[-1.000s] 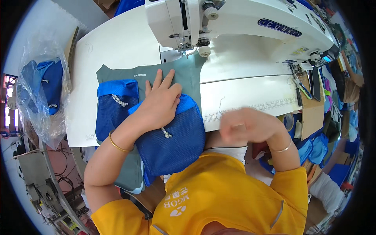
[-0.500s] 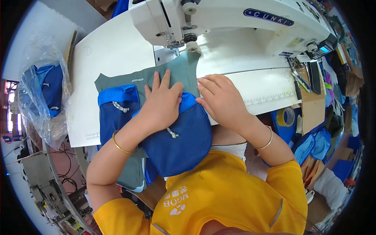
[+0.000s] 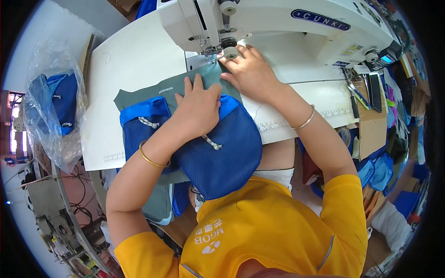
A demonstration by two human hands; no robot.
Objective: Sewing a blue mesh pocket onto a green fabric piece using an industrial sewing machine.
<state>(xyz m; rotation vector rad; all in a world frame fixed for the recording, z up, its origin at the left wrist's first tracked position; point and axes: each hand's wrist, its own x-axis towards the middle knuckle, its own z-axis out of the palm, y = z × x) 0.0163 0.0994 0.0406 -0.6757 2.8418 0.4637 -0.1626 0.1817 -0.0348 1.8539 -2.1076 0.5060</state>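
Observation:
A grey-green fabric panel [image 3: 153, 95] lies on the white table with its upper edge at the sewing machine's needle area [image 3: 214, 56]. Joined to it or lying on it are two blue mesh pouches with pale drawcords, a smaller left pouch [image 3: 141, 134] and a larger right pouch [image 3: 218, 153] hanging over the table's front edge. My left hand [image 3: 197, 109] presses the panel, two fingers stretched out, the others partly bent beside the right pouch's blue top. My right hand [image 3: 252, 74] reaches to the panel's upper right corner by the presser foot, fingers extended, thumb apart on the fabric.
The white sewing machine [image 3: 273, 23] spans the back. Scissors [image 3: 348, 76], pens and a dark phone [image 3: 374, 92] lie on cardboard at the right. A clear plastic bag [image 3: 37, 109] with blue pouches hangs at the left. More grey-green fabric [image 3: 157, 204] is below the table edge.
My right hand has moved up from the panel's right edge to the needle area. The panel and pouches have shifted slightly right, with my left hand still on them.

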